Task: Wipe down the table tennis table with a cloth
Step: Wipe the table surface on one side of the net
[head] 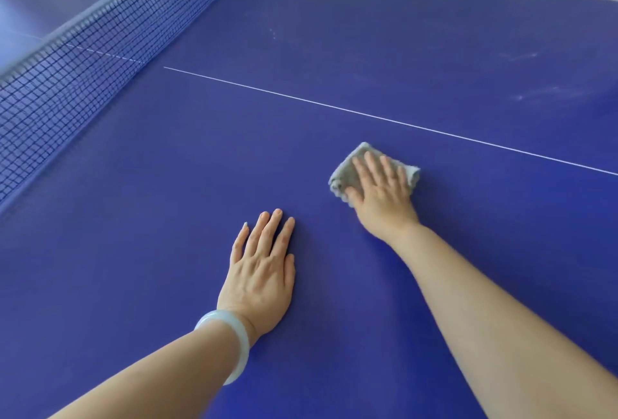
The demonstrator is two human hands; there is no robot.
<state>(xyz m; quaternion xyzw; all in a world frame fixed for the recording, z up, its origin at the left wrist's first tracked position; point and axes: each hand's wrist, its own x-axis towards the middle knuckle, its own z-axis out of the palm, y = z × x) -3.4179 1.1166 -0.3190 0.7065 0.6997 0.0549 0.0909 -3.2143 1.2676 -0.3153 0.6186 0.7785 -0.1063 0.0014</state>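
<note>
The right hand (pixel 381 187) lies flat on a folded grey cloth (pixel 347 167), fingers straight and spread, pressing it against the blue table tennis table (pixel 133 251); nothing is curled round the cloth, so the grip is released and the palm alone holds it down. The cloth sits right of the frame's centre, just below the thin white centre line (pixel 384 119) that crosses the table from middle left to the right edge, and its corners stick out past the fingertips and beside the thumb. Lower and to the left, the left hand (pixel 261 271) rests flat on the bare table surface, fingers straight and close together, holding nothing. A pale, translucent bangle (pixel 230 345) circles its wrist. Both forearms enter from the bottom of the frame. The dark net (pixel 83 60) runs along the upper left, from the left edge up toward the top centre. Faint whitish smudges (pixel 521 57) show on the table surface in the upper right of the frame, well apart from the cloth.
</note>
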